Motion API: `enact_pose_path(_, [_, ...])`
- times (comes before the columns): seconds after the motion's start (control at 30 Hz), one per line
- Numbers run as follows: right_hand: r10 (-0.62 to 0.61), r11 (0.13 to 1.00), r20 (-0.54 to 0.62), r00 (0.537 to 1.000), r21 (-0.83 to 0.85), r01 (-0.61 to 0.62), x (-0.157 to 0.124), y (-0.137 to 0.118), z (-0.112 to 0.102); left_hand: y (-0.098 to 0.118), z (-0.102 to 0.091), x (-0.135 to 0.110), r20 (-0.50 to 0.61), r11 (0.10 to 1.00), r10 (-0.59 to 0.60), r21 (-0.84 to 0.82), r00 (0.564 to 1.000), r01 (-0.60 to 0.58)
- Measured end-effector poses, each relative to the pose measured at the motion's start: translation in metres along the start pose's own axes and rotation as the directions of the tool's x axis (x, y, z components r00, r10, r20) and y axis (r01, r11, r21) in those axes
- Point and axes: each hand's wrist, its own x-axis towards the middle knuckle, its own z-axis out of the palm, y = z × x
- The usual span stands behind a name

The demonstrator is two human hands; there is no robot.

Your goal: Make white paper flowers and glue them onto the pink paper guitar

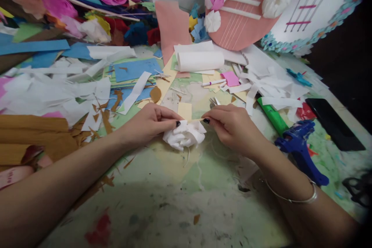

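Between my hands is a white paper flower with ruffled petals, just above the table or resting on it; I cannot tell which. My left hand pinches the flower's upper left edge between thumb and fingers. In a pinch of its own, my right hand has a thin pale stick, which runs leftward along the top of the flower. Just behind lies a small cream paper piece. Metal tips, perhaps of tweezers or scissors, show beyond my right fingers.
A blue glue gun, a black phone and black scissors handles lie at right. White paper strips and a paper roll are farther back. Brown crepe paper lies left; a pink guitar-shaped decoration leans behind.
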Motion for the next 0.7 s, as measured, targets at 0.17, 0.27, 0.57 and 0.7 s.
enact_pose_path(0.17, [-0.053,0.999,-0.144,0.988,-0.015,0.051,0.0,0.0,0.003,-0.001,-0.001,0.0,0.028,0.997,-0.009,-0.073,1.0,0.011])
enact_pose_path(0.27, [-0.039,0.999,-0.213,0.976,0.002,0.04,0.0,0.001,0.007,0.001,0.0,-0.001,0.014,0.997,-0.019,-0.078,1.0,0.02])
enact_pose_path(0.57, [-0.022,0.999,-0.281,0.959,0.018,0.029,-0.001,-0.001,0.015,-0.001,-0.001,0.0,0.004,0.996,-0.026,-0.083,1.0,0.026])
enact_pose_path(0.7, [-0.055,0.998,-0.307,0.95,-0.009,0.055,-0.001,-0.002,0.016,-0.002,-0.002,0.0,-0.016,0.995,-0.024,-0.093,1.0,0.022])
